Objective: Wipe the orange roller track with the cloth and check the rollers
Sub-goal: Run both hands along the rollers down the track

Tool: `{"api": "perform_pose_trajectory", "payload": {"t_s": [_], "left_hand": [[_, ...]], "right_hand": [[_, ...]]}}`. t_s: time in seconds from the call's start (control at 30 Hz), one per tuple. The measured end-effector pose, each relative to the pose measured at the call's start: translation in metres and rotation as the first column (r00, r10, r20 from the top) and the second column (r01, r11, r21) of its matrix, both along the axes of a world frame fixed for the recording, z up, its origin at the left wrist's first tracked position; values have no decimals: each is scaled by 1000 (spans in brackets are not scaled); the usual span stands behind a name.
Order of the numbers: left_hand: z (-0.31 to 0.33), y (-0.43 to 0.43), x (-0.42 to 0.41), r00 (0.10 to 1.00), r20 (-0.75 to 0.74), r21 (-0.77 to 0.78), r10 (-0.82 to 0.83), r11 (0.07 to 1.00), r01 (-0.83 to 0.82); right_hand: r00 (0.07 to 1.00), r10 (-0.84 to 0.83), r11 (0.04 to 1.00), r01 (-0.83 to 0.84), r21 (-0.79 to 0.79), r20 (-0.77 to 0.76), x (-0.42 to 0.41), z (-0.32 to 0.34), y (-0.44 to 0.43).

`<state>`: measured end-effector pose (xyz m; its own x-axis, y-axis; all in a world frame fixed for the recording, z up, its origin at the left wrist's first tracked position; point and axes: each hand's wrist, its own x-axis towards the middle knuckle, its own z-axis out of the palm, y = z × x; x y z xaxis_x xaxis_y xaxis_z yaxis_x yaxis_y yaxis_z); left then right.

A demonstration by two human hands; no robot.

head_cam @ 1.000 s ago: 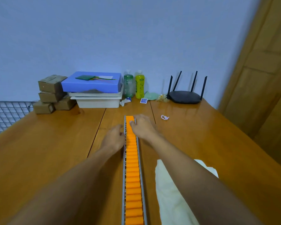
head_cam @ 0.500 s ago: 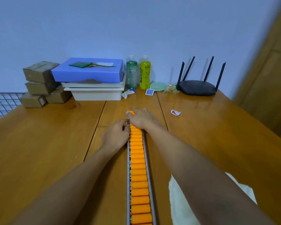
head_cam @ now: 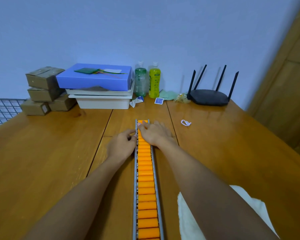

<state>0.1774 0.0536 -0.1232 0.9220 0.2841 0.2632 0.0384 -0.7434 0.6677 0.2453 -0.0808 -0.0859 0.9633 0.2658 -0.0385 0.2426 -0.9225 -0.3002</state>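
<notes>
Right hand (head_cam: 154,134): lying flat, fingers straight, on far end of orange roller track (head_cam: 146,187), mid surface (head_cam: 50,161). Left hand (head_cam: 122,145): curling against left rail, grip unclear. Leaving cloth (head_cam: 187,219) right of track; router (head_cam: 209,97) against blue wall (head_cam: 145,32).

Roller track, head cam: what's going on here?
Looks like roller checking, not wiping. The right hand lies across the far end of the orange roller track; the left hand rests against its left rail. The cloth lies on the table right of the track, in neither hand.
</notes>
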Motion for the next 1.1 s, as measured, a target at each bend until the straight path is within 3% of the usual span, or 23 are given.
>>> {"api": "perform_pose_trajectory", "payload": {"t_s": [0.27, 1.1], "left_hand": [[3, 1, -12, 1000, 8, -88, -30, 996, 31], [20, -22, -97, 998, -47, -1, -46, 999, 46]], "right_hand": [[999, 0, 996, 4, -87, 45, -34, 7, -3], [998, 30, 989, -22, -147, 52, -120, 12, -25]]}}
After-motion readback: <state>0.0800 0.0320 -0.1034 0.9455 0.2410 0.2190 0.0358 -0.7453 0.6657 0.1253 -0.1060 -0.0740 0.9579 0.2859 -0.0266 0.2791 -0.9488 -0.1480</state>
